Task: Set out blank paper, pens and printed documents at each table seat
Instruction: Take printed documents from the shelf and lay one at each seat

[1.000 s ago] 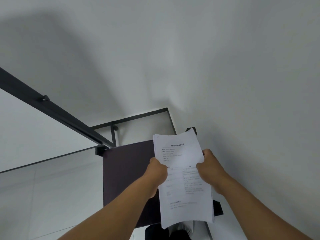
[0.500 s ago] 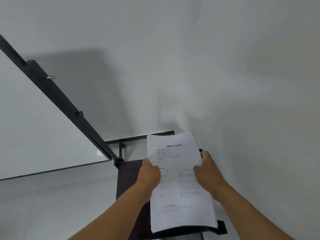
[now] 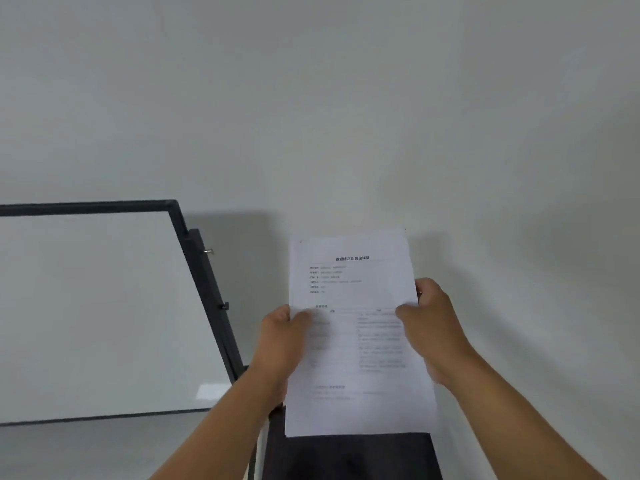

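Head view, printed documents [image 3: 356, 327]: a stack of white sheets with printed text, held upright in the air before a pale wall [image 3: 346, 98], above a dark surface [image 3: 353, 455] at the bottom edge.
Head view, left hand [image 3: 282, 337]: grips the stack's left edge at about mid-height, thumb lying on the front sheet, fingers curled behind; forearm reaches up from the lower left.
Head view, right hand [image 3: 429, 323]: grips the right edge slightly higher, thumb on the front, fingers wrapped behind; forearm comes from the lower right.
Head view, whiteboard [image 3: 97, 313]: black-framed, tilted, standing left of the hands, apart from the paper.
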